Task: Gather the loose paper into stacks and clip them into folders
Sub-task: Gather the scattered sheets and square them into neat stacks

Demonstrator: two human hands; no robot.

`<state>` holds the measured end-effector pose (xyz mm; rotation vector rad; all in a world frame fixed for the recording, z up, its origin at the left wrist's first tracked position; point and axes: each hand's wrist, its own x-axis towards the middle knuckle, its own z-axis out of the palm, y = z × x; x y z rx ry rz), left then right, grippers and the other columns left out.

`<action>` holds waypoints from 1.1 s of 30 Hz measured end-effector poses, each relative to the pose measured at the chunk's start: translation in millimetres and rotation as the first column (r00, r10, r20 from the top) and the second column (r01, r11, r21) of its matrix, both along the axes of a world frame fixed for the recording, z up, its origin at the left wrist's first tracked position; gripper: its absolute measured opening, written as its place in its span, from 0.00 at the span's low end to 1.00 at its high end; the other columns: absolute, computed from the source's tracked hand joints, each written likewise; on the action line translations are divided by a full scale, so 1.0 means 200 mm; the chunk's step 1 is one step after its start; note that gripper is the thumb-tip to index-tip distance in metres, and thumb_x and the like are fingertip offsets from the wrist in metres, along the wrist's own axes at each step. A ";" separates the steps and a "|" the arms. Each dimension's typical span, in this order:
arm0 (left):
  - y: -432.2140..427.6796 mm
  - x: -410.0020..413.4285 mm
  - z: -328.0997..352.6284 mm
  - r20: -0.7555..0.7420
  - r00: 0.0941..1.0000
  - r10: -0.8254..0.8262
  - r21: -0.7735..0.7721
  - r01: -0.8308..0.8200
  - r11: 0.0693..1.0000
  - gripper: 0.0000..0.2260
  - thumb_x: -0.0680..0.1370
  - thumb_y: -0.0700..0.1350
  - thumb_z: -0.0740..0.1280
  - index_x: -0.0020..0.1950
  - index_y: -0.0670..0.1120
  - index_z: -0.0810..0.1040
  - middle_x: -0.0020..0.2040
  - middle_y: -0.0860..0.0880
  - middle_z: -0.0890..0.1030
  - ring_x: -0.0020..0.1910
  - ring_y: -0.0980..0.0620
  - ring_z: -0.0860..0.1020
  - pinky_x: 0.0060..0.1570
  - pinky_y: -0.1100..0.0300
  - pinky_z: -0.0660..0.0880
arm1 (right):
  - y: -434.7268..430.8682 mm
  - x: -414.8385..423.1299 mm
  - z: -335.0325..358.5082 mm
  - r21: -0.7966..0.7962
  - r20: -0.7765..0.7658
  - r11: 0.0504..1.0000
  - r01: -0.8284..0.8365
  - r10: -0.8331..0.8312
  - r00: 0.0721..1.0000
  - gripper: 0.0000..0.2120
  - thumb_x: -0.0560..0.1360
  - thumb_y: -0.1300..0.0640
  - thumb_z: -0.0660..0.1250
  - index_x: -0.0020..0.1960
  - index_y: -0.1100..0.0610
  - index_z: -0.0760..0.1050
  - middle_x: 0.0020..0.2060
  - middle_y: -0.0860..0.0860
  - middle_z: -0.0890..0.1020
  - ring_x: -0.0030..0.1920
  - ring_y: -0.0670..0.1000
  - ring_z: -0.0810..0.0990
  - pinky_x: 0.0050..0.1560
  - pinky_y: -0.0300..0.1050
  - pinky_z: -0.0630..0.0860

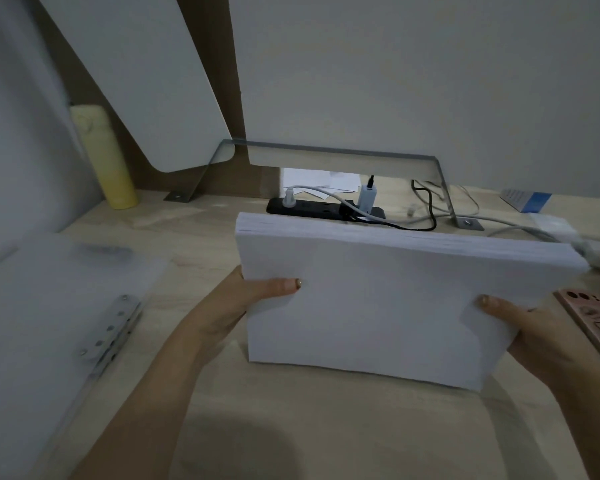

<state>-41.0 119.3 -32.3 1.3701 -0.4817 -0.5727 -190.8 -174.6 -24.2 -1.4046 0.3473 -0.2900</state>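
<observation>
Wooden desk point(291, 427), head view: paper stack point(378, 306) stood on edge at centre, with the fingers point(278, 285) of the left hand point(232, 310) and right hand point(537, 330) clamped on its sides. Gathering appeared done; clipping into the open folder point(32, 306) at 9 o'clock was not yet done.

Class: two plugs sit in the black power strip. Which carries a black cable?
The taller white adapter nearer the right end of the strip; a black cable leaves its top. The low round plug at the left has a white cable.
</observation>
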 end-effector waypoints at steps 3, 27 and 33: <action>0.01 -0.02 -0.07 -0.035 0.999 -0.005 0.029 0.006 1.000 0.17 0.58 0.52 0.76 0.46 0.58 0.83 0.49 0.52 0.85 0.48 0.52 0.83 0.48 0.58 0.78 | 0.04 -0.01 -0.03 0.007 -0.054 1.000 -0.028 0.028 0.998 0.12 0.73 0.68 0.59 0.48 0.55 0.76 0.35 0.47 0.86 0.34 0.46 0.84 0.31 0.39 0.80; -0.21 -0.14 -0.09 -0.491 0.826 0.277 -0.006 -0.321 0.947 0.18 0.78 0.56 0.59 0.60 0.47 0.77 0.54 0.48 0.82 0.52 0.49 0.80 0.51 0.51 0.78 | 0.37 0.00 -0.22 0.426 0.020 0.894 0.140 -0.163 0.986 0.15 0.76 0.60 0.61 0.62 0.56 0.74 0.57 0.54 0.82 0.54 0.55 0.82 0.49 0.51 0.81; -0.30 -0.13 -0.08 -0.328 0.745 0.580 0.041 -0.603 0.797 0.16 0.79 0.50 0.63 0.65 0.49 0.73 0.58 0.50 0.79 0.54 0.49 0.78 0.55 0.52 0.75 | 0.46 -0.08 -0.22 0.384 0.113 0.921 0.068 -0.120 0.986 0.21 0.72 0.66 0.62 0.64 0.56 0.72 0.57 0.53 0.82 0.57 0.53 0.81 0.51 0.49 0.80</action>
